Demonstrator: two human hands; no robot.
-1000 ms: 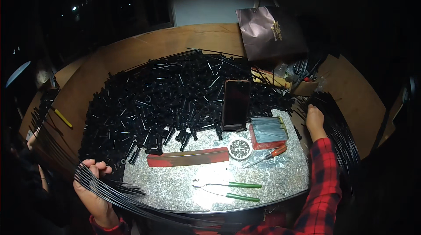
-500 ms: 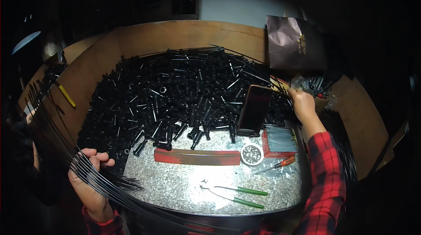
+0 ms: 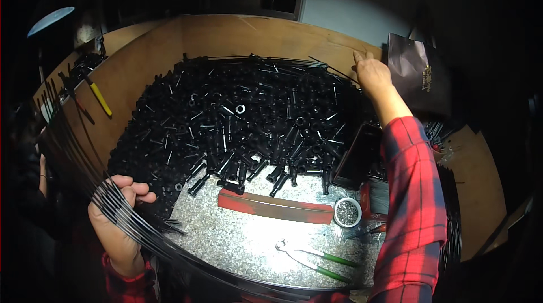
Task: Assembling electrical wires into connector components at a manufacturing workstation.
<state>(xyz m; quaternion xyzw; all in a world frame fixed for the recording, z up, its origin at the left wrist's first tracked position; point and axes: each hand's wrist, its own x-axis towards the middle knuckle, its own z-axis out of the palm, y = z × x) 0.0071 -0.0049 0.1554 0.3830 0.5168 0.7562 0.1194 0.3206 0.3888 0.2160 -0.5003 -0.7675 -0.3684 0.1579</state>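
My left hand [image 3: 116, 229] is closed around a bundle of long, thin black rods [image 3: 85, 161]. They bow from the far left down past my wrist and along the table's near edge. My right hand [image 3: 373, 74] reaches to the far right, close to the wooden back board and beside a dark paper bag [image 3: 407, 68]. Its fingers are stretched and partly apart, with nothing visibly gripped. Just below them a few thin black rods [image 3: 334, 71] lie across the back of a large heap of black tubular parts [image 3: 254, 111]; where one rod meets the hand is hidden.
On the speckled tabletop [image 3: 220, 241] lie a red-and-brown strip [image 3: 271, 207], green-handled pliers [image 3: 322, 263] and a white cup of small metal bits [image 3: 347, 212]. A dark phone [image 3: 357, 156] stands by the heap. Wooden boards [image 3: 153, 54] wall the table; yellow-handled pliers [image 3: 100, 99] hang left.
My right hand has moved farther out, up from beside the phone to the back board, and its fingers have spread. My left hand keeps the rods. The view has turned slightly.
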